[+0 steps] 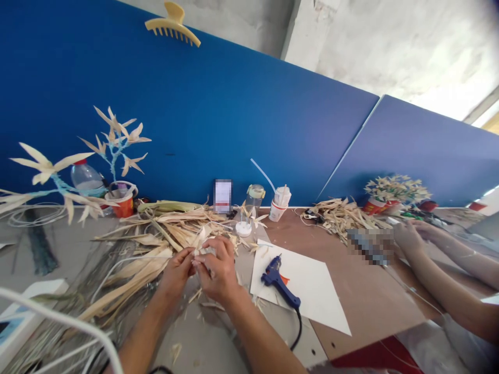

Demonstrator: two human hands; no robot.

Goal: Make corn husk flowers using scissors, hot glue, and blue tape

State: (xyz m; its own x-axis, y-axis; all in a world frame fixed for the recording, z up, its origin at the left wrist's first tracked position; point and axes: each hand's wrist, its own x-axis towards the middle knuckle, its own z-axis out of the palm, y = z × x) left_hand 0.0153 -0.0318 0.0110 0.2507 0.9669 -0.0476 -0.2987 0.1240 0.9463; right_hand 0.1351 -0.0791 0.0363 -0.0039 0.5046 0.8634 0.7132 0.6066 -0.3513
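Note:
My left hand (182, 264) and my right hand (216, 267) meet over the table, fingertips pinched together. Between them is a pale corn husk petal (201, 239), pointing upward; its lower end is hidden by the fingers. Both hands are closed on this piece. Just behind and left of them spreads a heap of dried corn husks (175, 226). To the right of my right hand, a blue glue gun (281, 283) lies on a white sheet (312, 291), its black cord running toward me.
Husk flowers on blue stems (113, 148) stand at the left beside a plastic bottle (86, 179). A phone (223, 197), a clear jar (254, 196) and a paper cup (278, 208) line the blue partition (218, 114). At right, another person's hands (409, 236) work near more husks.

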